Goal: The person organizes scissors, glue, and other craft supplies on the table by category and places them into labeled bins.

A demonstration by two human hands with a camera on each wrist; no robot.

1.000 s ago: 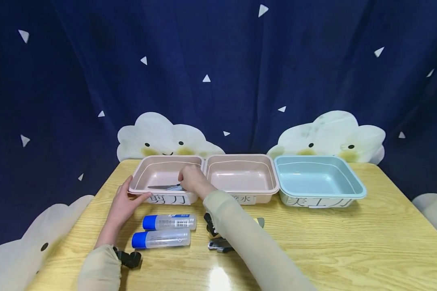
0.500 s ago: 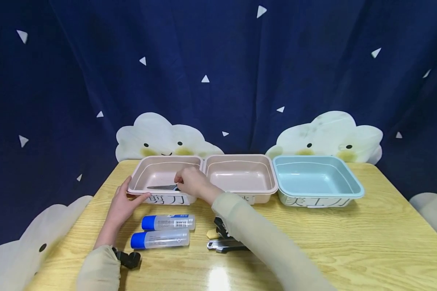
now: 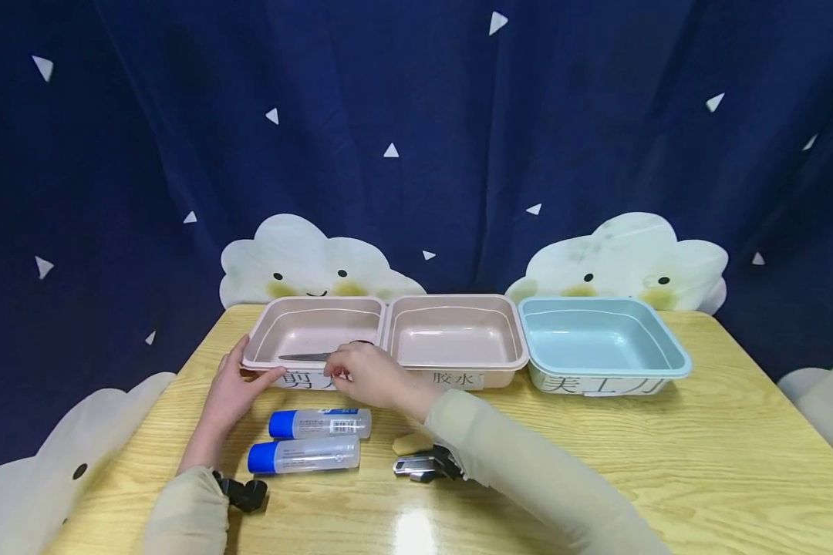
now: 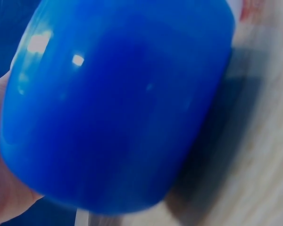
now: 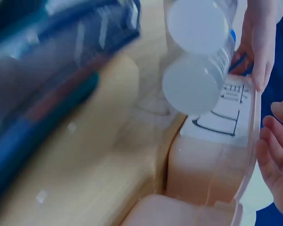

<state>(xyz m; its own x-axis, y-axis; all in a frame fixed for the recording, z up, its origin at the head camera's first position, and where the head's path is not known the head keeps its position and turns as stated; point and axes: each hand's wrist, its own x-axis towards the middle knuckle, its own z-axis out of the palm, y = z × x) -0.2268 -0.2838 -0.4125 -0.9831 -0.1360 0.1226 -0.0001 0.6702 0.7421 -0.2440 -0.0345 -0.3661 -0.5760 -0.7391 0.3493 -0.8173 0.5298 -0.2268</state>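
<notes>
My left hand [image 3: 232,389] holds the front left corner of the left pink bin [image 3: 260,339], thumb on its front rim and fingers along the side. Inside that bin lie scissors [image 3: 305,357], blades pointing left, the handle partly hidden behind my right hand [image 3: 364,374]. This right hand hovers at the bin's front rim with loosely bent fingers; in the right wrist view nothing shows between its fingers [image 5: 273,146]. Two clear glue bottles [image 3: 329,423] with blue caps lie in front of the bin. One blue cap [image 4: 118,103] fills most of the left wrist view.
A second pink bin [image 3: 458,366] and a light blue bin [image 3: 607,370] stand to the right in the same row, all with paper labels. Box cutters [image 3: 413,465], one with a yellow body [image 3: 413,443], lie partly under my right forearm. A dark blue curtain [image 3: 416,116] hangs behind.
My right hand has let go of the scissors, leaving them in the left bin, and drawn back toward the front rim. The left hand stays at the bin's corner.
</notes>
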